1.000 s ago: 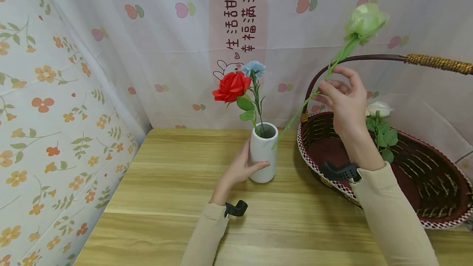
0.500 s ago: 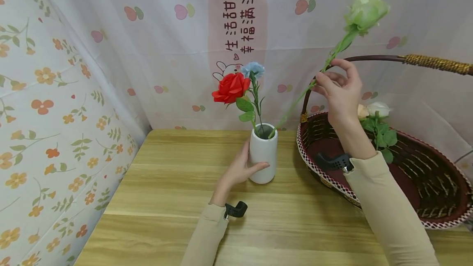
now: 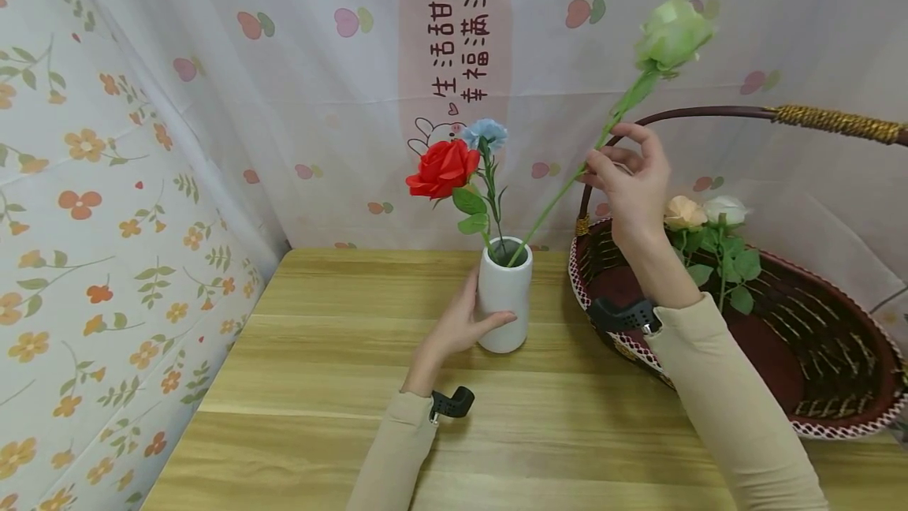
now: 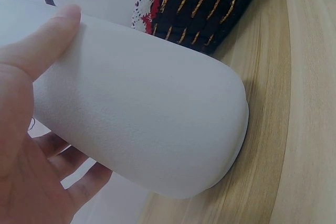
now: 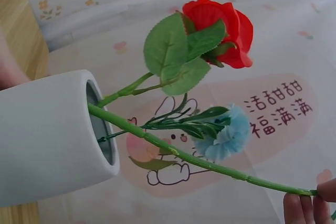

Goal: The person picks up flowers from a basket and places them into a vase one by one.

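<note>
The vase (image 4: 142,93) is showing a matt, faintly grainy face — ceramic-looking. The table (image 3: 319,385) is showing smooth wood grain with a dull sheen. The red rose (image 3: 443,168) is looking like cloth, the green stem (image 5: 210,166) like smooth plastic. Rough, glinting cord (image 3: 837,123) is wrapping the handle (image 3: 709,110) — the curtain (image 3: 284,117) is looking like thin cloth.

A home-like corner is suggested, though whether it is a real home or a dressed set cannot be told: the white vase (image 3: 504,310) is backed by a cartoon-printed curtain (image 3: 305,93), flanked leftward by flowered cloth (image 3: 120,259), rightward by a woven basket (image 3: 840,345), and carried by a wood-grain tabletop (image 3: 319,361).
</note>
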The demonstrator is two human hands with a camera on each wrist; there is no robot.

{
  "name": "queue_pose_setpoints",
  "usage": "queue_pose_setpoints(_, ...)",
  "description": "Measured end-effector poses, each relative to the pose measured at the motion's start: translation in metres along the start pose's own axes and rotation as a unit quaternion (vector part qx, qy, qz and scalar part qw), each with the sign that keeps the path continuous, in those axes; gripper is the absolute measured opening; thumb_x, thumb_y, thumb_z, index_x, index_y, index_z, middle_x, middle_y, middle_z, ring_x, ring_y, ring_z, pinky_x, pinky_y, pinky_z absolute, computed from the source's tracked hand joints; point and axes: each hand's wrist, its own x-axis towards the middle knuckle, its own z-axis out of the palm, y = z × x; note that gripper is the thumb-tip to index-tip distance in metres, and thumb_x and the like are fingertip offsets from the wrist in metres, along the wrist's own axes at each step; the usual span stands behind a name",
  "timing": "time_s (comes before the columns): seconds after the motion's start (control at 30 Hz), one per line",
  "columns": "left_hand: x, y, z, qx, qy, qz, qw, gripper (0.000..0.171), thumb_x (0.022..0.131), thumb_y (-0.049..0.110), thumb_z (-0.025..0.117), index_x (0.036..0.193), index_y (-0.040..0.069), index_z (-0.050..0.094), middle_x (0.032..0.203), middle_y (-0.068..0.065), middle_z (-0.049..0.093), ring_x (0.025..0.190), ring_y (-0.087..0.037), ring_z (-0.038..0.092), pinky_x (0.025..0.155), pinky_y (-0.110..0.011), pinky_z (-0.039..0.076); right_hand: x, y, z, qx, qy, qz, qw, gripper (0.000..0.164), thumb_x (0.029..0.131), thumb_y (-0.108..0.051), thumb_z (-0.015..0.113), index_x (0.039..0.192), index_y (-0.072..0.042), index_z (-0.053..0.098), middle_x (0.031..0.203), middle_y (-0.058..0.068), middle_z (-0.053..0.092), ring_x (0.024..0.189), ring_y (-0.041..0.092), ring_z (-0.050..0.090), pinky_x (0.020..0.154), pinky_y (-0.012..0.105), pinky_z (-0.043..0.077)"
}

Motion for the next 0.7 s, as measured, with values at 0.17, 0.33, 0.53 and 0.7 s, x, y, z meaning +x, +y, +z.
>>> queue_pose_setpoints(0.17,-0.001,0.005,-0.001,-0.005,0.000,0.006,1.0000,0.098,0.090,0.026,0.079,0.162,0.023,0.013,0.152,-0.006,0.041,0.137,-0.024,0.043,0.112,-0.050,0.035,-0.003,0.006,0.001,-0.024,-0.008,0.011,1.000,0.035,0.091,0.003,0.071,0.121,-0.011,0.062,0.088,0.007,0.062,0.070,0.016,0.069,0.053,0.019,0.052)
queue_pose_setpoints(0.33,0.001,-0.001,0.000,0.000,-0.003,0.005,1.0000,0.100,0.090,0.034,0.079,0.162,0.026,0.011,0.152,-0.004,0.040,0.137,-0.022,0.043,0.112,-0.049,0.036,-0.003,0.011,0.001,-0.029,-0.011,0.013,0.999,0.035,0.090,0.003,0.071,0.121,-0.011,0.062,0.087,0.006,0.063,0.069,0.016,0.068,0.060,0.020,0.055)
queue_pose_setpoints(0.53,0.000,0.000,0.000,-0.003,-0.002,-0.003,1.0000,0.100,0.090,0.033,0.079,0.162,0.026,0.011,0.152,-0.003,0.040,0.137,-0.022,0.043,0.112,-0.049,0.036,-0.006,0.014,0.001,-0.028,-0.016,0.016,0.999,0.035,0.090,0.004,0.071,0.121,-0.010,0.062,0.087,0.007,0.061,0.072,0.017,0.066,0.071,0.026,0.059)
queue_pose_setpoints(0.7,0.001,0.001,0.000,-0.003,0.001,-0.006,1.0000,0.099,0.090,0.027,0.080,0.162,0.023,0.012,0.153,-0.004,0.040,0.138,-0.024,0.043,0.112,-0.051,0.036,-0.008,0.015,0.002,-0.037,-0.025,0.019,0.999,0.034,0.091,0.002,0.071,0.121,-0.010,0.061,0.088,0.008,0.061,0.072,0.018,0.065,0.072,0.026,0.059)
